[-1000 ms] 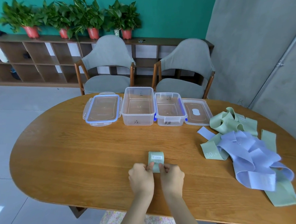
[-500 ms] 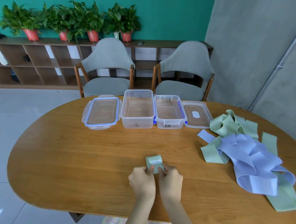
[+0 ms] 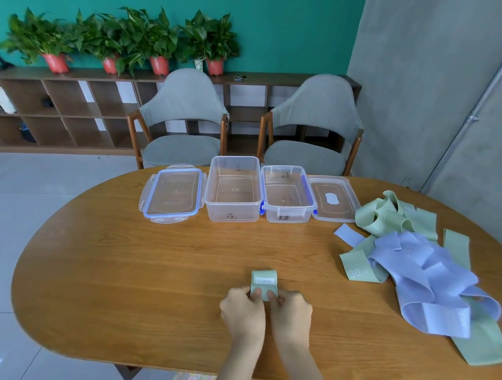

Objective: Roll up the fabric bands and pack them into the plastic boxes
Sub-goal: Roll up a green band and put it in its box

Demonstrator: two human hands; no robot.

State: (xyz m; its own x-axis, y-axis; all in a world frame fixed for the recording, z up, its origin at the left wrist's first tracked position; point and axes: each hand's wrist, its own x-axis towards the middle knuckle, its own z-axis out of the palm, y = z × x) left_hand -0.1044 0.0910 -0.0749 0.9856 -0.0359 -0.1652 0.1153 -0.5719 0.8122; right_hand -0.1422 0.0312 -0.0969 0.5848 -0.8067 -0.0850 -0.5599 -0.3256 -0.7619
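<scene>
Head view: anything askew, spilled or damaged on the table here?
Nothing stands out. Both hands pinch a green band, two open boxes sit upright, and the loose bands lie tangled but on the table.

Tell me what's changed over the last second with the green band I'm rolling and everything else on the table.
Little has changed. Both hands, left hand and right hand, keep pinching the green band and have rolled it slightly further; its free tail looks a bit shorter. Nothing was let go or newly picked up. The two open plastic boxes, their lids and the heap of loose bands stayed as they were.
</scene>
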